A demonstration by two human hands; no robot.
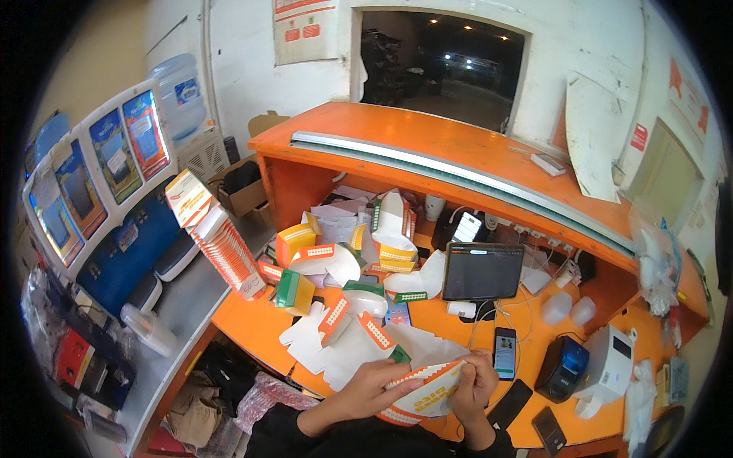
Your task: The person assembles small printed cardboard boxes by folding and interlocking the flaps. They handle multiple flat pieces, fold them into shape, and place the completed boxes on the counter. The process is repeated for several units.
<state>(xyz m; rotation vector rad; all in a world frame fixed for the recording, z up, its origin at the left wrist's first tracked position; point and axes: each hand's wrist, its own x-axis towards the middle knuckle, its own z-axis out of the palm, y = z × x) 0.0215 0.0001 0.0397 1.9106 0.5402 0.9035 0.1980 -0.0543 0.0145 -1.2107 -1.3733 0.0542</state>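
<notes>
Close to my body, at the front edge of the orange desk (565,427), I hold a white paper food carton (429,394) with orange trim and yellow lettering. My left hand (363,395) grips its left side, the thumb laid along the upper edge. On the other side, my right hand (475,384) pinches the right end with bent fingers. Just beyond lie white unfolded cartons (343,355) with orange and green edges. Further back is a loose heap of folded cartons, among them a green and yellow box (295,292) and a white and yellow one (395,237).
A tall stack of nested orange-and-white cartons (225,248) leans at the left. A dark tablet screen (482,272) stands behind, with a lit phone (505,353) in front. Two dark phones, a blue-black device (561,370) and a white printer (607,366) sit right. An orange shelf (427,145) rises behind.
</notes>
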